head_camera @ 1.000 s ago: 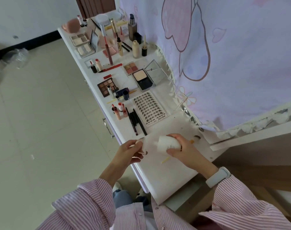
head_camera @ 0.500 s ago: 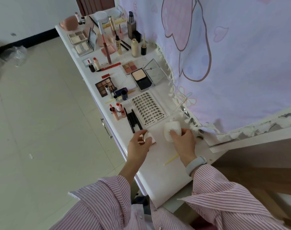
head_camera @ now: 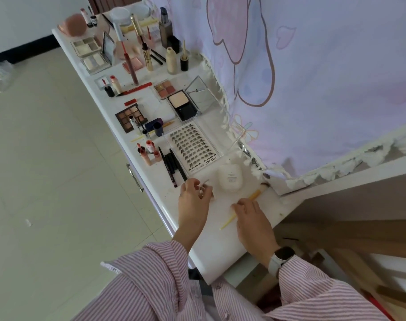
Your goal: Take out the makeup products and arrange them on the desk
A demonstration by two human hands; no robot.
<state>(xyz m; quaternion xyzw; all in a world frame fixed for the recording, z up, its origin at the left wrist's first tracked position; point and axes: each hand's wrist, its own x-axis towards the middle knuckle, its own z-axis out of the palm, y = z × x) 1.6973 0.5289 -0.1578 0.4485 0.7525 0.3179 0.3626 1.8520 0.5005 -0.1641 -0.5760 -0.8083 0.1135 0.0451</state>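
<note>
Blocking the view of its own fingertips, the left hand sits at lower centre of the frame, fingers curled round a small pale item on the worktop; what that item is cannot be made out. Right hand, just right of it, lies over a thin yellow brush, fingers bent down on the handle; whether they pinch it or only touch it is unclear, so that grip I cannot tell. Brush tip pokes out toward the curtain, handle end shows below the hand. White jar stands between both hands and slightly above them, apart from each.

Lash tray at frame centre holds rows of dark lash clusters under a clear lid. Open compact above it shows a pale powder pan and a dark compartment. Brown eyeshadow palette left of that, pans visible. Black pencils lie beside the tray. Items at upper left are small and crowded, labels unreadable. Striped sleeves cut off at the bottom edge.
</note>
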